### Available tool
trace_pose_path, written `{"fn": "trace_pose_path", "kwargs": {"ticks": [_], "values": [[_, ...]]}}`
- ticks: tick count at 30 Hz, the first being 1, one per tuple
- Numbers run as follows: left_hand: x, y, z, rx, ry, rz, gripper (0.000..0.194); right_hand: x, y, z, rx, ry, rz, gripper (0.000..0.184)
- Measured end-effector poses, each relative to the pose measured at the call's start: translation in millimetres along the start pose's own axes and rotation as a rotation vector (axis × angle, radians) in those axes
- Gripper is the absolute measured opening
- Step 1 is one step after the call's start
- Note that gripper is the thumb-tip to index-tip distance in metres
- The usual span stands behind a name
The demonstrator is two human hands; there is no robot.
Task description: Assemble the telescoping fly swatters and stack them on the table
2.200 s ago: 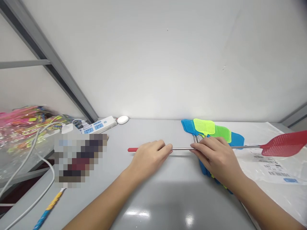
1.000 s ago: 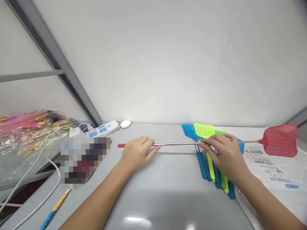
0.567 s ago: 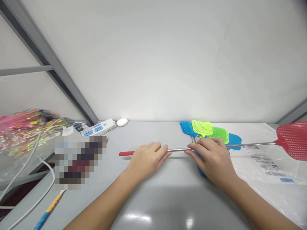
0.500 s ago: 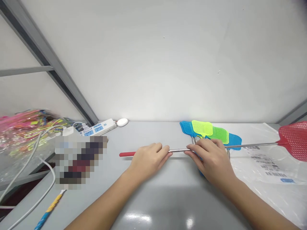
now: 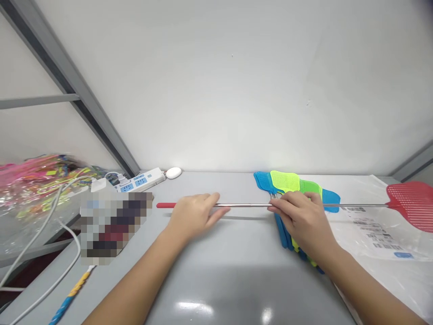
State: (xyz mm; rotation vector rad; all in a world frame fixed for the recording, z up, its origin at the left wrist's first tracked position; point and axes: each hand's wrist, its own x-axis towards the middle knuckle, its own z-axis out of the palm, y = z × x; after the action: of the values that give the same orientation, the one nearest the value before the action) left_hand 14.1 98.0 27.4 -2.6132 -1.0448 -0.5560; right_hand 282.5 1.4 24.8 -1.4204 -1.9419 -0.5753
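Left hand (image 5: 194,217) and right hand (image 5: 304,221) both closed around the steel shaft of a long red-headed plastic fly swatter (image 5: 411,206), held level across blue and green plastic swatters (image 5: 287,181) stacked on the grey table (image 5: 237,187); white power strip (image 5: 140,182) upper left, white wall (image 5: 216,90) behind

Here's the counter (image 5: 237,253), wall (image 5: 216,90) right behind it, and a long fly swatter (image 5: 250,205) laid across the middle, running through the left hand (image 5: 192,217) and the right hand (image 5: 301,217)! Its head reaches out above a plastic sheet (image 5: 368,234) on the right. Under the right hand, a stack of fly swatters (image 5: 287,183) lies on the counter. Back at the wall, a power strip (image 5: 140,181) sits just beside a small oval device (image 5: 173,173), and far left, a plastic bag (image 5: 30,198) lies beyond a pixelated object (image 5: 115,225).
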Motion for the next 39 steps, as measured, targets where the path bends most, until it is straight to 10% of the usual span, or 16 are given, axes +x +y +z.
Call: {"fn": "trace_pose_path", "kwargs": {"ticks": [12,39], "values": [[-16.0,-76.9,-20.9,0.241,0.149,-0.424,0.048,0.4,36.3,-11.9,-0.069,0.059,-0.036,0.008],[-5.2,-47.1,0.4,0.071,0.314,-0.164,0.026,-6.3,43.9,5.4,0.097,0.124,0.215,0.017]]}}
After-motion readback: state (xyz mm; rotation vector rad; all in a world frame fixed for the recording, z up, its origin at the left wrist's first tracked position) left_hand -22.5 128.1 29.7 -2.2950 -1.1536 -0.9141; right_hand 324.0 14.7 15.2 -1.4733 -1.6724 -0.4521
